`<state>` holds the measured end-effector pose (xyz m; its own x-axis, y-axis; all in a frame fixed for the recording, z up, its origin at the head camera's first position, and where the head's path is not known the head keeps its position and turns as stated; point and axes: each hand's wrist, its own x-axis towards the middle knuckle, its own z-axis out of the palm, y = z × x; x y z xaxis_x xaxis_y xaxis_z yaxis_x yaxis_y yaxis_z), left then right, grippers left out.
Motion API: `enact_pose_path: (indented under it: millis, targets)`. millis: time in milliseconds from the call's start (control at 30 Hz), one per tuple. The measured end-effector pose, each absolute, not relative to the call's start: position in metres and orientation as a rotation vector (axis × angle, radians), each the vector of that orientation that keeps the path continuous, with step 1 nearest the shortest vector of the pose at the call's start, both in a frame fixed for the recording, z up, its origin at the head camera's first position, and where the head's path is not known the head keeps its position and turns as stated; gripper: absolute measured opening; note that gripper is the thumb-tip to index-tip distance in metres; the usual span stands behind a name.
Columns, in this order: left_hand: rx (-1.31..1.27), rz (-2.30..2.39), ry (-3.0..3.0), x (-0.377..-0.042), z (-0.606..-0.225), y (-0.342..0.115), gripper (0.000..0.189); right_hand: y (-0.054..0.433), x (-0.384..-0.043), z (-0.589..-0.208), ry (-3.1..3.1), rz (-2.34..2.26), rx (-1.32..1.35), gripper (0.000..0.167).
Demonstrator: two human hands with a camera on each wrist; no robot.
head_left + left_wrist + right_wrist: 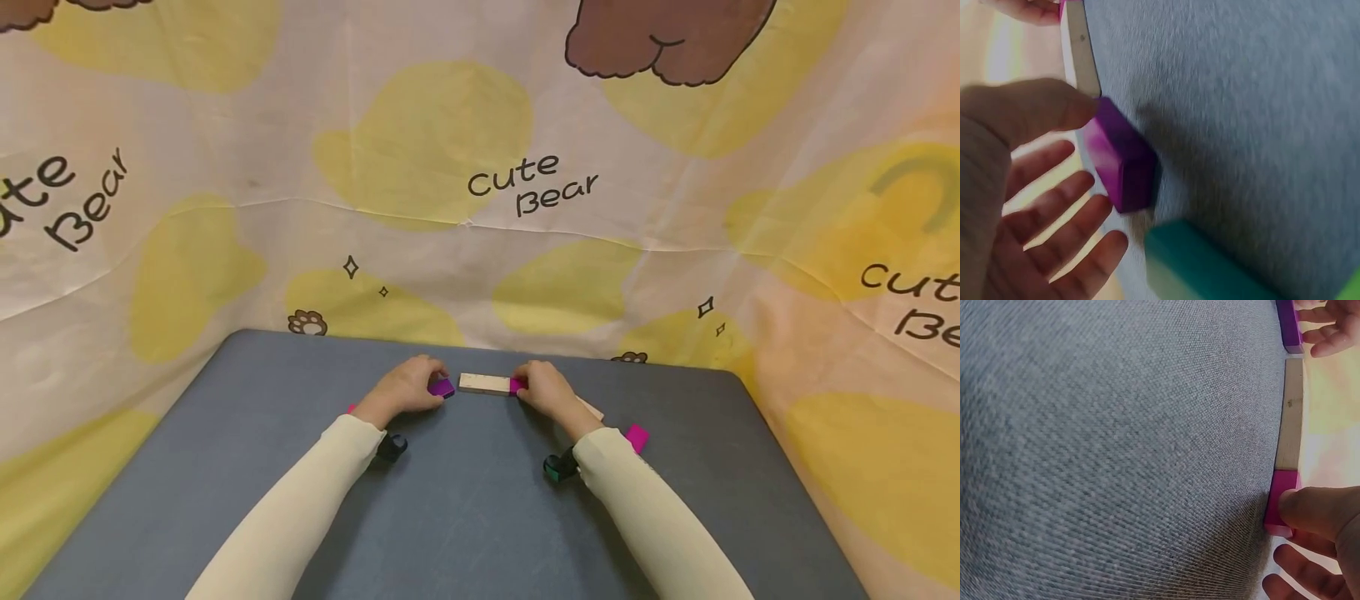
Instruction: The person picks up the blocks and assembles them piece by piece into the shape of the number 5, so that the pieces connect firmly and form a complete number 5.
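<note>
My left hand [403, 387] pinches a purple block [1119, 153] between thumb and fingers near the far edge of the table. A plain wooden block [484, 384] lies lengthwise between my hands, with a small gap between it and the purple block in the head view. At its right end sits a magenta block [1282, 499], flush with the wood. My right hand [549, 390] grips this magenta block, its thumb [1310, 506] on the near face and the fingers partly hidden behind.
Past my right wrist lie another pale wooden block [590, 408] and another magenta block [637, 437]. A teal block [1200, 262] and a green piece [1352, 290] show by my left hand. A printed cloth [420, 150] hangs behind the grey table [465, 500].
</note>
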<state>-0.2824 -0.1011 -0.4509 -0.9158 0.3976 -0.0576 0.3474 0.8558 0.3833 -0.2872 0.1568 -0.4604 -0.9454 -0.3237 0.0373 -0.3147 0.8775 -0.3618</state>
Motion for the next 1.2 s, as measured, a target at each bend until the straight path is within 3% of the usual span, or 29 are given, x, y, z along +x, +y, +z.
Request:
enact_pose_path:
  millis: [433, 733, 1200]
  targets:
    - [0.646, 0.457, 2.782, -0.281, -0.446, -0.105, 0.062, 0.157, -0.288, -0.463, 3.020, -0.588, -0.540, 0.021]
    - [0.643, 0.511, 2.767, -0.286, -0.448, -0.104, 0.059, 0.158, -0.286, -0.459, 3.005, -0.597, -0.548, 0.020]
    - [0.422, 0.722, 2.824, -0.285, -0.454, -0.094, 0.060, 0.159, -0.287, -0.462, 3.012, -0.587, -0.525, 0.022]
